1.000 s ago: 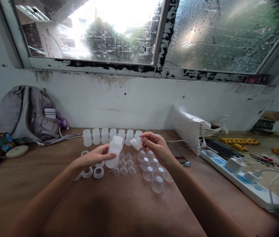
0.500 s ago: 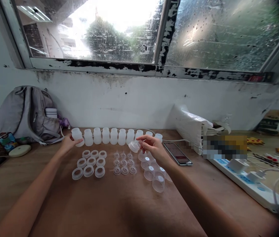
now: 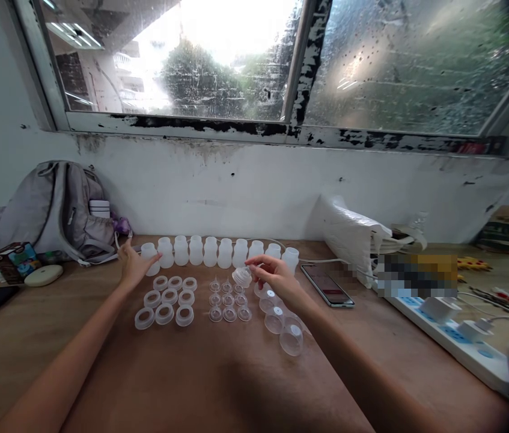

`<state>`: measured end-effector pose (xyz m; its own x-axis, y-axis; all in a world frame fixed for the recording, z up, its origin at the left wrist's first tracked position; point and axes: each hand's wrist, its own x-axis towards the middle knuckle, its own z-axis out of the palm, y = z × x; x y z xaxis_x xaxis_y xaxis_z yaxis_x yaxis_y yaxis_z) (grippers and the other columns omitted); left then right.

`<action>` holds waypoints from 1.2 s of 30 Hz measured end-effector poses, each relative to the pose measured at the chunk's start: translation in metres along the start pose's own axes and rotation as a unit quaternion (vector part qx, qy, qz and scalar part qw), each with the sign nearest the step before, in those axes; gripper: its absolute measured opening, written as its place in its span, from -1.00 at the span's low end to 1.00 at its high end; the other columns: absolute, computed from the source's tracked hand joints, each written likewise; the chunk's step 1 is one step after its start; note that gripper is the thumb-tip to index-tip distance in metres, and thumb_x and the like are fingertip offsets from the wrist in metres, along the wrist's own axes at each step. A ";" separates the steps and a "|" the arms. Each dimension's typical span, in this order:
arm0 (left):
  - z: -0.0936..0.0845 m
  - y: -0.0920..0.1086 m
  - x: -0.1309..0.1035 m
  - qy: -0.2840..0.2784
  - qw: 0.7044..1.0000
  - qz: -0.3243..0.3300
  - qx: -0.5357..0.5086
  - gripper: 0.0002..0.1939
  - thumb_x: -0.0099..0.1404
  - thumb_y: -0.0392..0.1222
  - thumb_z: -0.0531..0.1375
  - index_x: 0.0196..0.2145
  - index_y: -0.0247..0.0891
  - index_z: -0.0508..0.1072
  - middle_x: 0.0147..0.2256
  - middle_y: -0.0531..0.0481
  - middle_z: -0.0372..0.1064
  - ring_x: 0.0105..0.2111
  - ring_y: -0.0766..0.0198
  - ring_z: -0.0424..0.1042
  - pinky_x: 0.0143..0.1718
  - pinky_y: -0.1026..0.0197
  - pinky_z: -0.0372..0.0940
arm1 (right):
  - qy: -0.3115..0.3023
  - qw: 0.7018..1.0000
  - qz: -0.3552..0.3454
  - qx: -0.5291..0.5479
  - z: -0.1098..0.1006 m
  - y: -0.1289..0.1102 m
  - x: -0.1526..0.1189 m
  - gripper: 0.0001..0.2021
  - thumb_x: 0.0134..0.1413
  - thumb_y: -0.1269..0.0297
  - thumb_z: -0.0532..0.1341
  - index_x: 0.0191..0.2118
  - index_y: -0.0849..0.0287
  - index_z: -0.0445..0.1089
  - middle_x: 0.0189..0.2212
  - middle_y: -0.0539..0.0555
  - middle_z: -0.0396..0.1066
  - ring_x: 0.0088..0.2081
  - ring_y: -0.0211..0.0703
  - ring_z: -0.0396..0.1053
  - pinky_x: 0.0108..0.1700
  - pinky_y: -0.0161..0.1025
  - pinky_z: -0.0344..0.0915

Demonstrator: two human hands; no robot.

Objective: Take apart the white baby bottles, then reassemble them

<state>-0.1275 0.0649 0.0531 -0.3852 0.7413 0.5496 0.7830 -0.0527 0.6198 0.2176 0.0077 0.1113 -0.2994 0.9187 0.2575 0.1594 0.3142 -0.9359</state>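
Note:
My left hand (image 3: 137,264) is at the left end of a row of frosted bottles. Its fingers are spread, with the thumb against the front of the leftmost bottle (image 3: 149,260), which stands upright on the table. My right hand (image 3: 274,273) pinches a clear, ribbed bottle top (image 3: 242,276), held above the back of the clear teats (image 3: 229,299). To the left of these teats lie several translucent screw rings (image 3: 164,313) in rows. Clear domed caps (image 3: 291,343) lie below my right wrist, some hidden by it.
A phone (image 3: 327,285) lies right of my right hand, before a white plastic package (image 3: 348,237). A power strip (image 3: 452,337) with plugs and cables runs along the right. A grey backpack (image 3: 47,210), a small box (image 3: 15,263) and a round pale lid (image 3: 43,275) are at left.
The leftmost bottle has shifted slightly right, closer to its neighbour, and my left fingers have spread away from it. My right hand still holds the bottle top, slightly lower. The view has shifted a little.

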 end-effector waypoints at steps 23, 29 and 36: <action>-0.039 0.153 -0.096 -0.238 0.892 0.382 -0.043 -0.67 0.14 -0.08 0.13 -0.15 -0.23 0.25 -0.21 -0.05 0.33 -0.21 0.18 0.33 -0.21 0.15 0.26 | -0.054 0.994 -0.049 -0.077 0.035 -0.011 -0.024 -0.77 -0.04 0.13 0.15 -0.32 0.18 0.21 -0.51 -0.05 0.21 -0.56 -0.39 0.17 -0.57 -0.41 0.11; -0.041 0.151 -0.098 -0.268 0.890 0.365 -0.053 -0.66 0.11 -0.05 0.15 -0.16 -0.22 0.28 -0.22 -0.06 0.34 -0.23 0.16 0.33 -0.25 0.16 0.27 | -0.083 0.988 -0.087 -0.099 0.035 -0.014 -0.026 -0.85 0.04 0.20 0.09 -0.36 0.18 0.21 -0.49 -0.01 0.25 -0.49 -0.33 0.20 -0.50 -0.37 0.18; -0.045 0.150 -0.095 -0.340 0.873 0.343 -0.065 -0.63 0.10 -0.05 0.16 -0.12 -0.18 0.28 -0.20 -0.01 0.34 -0.24 0.21 0.33 -0.28 0.22 0.24 | -0.105 0.975 -0.124 -0.149 0.035 -0.012 -0.026 -0.90 0.05 0.30 0.05 -0.45 0.17 0.20 -0.54 -0.05 0.21 -0.53 -0.35 0.13 -0.50 -0.38 0.13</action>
<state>0.0042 -0.0432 0.1193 0.5667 0.7286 0.3847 0.6365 -0.6836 0.3571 0.1901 -0.0284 0.1072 -0.5451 0.7459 0.3828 0.3140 0.6049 -0.7318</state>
